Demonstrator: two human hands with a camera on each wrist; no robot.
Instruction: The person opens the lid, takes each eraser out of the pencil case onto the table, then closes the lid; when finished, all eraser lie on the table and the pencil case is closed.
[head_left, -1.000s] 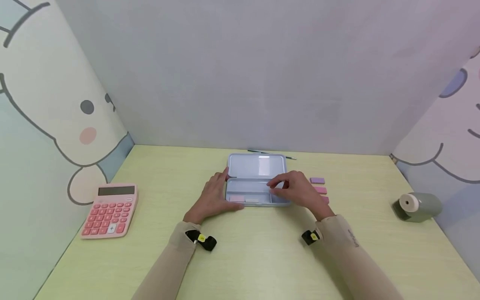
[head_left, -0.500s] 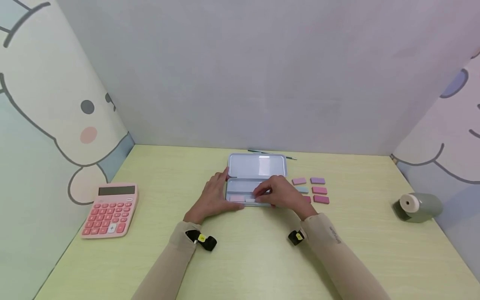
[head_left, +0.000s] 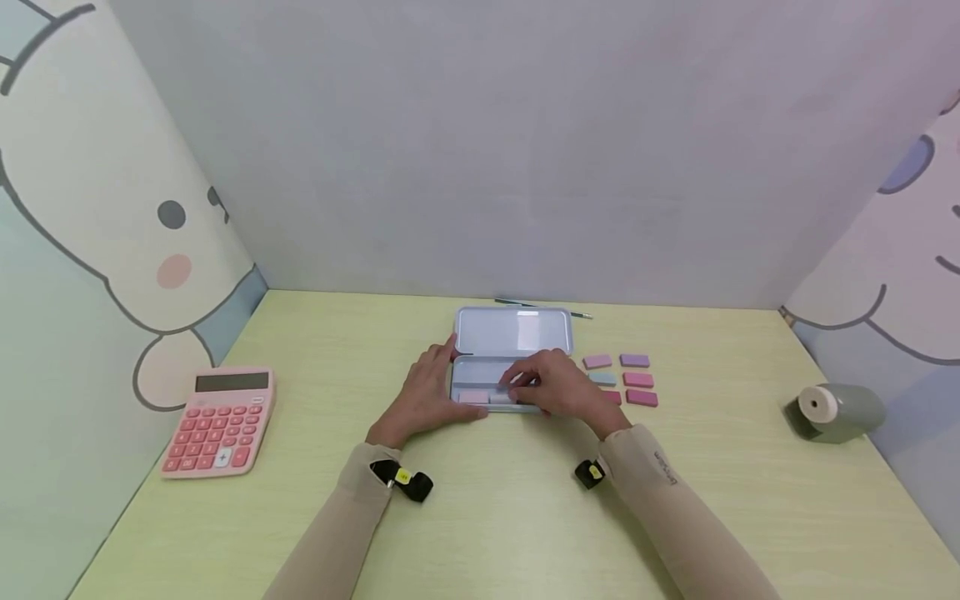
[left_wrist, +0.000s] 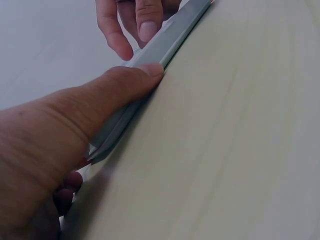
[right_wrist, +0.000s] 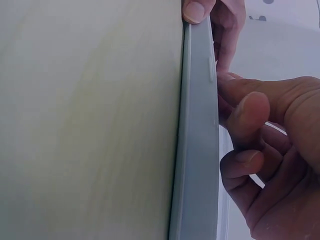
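A pale blue pencil case (head_left: 514, 332) lies open on the table, its lid folded back. My left hand (head_left: 426, 393) grips the case's left end, with the thumb (left_wrist: 145, 72) on the front rim and the other fingers at the side. Inside the front compartment lie a pale pink eraser (head_left: 473, 397) and a white eraser (head_left: 498, 399). My right hand (head_left: 555, 385) reaches into the case and pinches the white eraser with curled fingers. In the right wrist view the fingertips (right_wrist: 227, 82) are partly hidden behind the case's front wall.
Several coloured erasers (head_left: 638, 380) lie in rows right of the case. A pencil (head_left: 581, 316) lies behind the lid. A pink calculator (head_left: 218, 422) sits at the left, a grey-green pencil sharpener (head_left: 836, 412) at the far right. A wall closes the back.
My right hand has moved left within the case, from the right compartment to the white eraser, uncovering more erasers on the table. My left hand has stayed at the case's left end.
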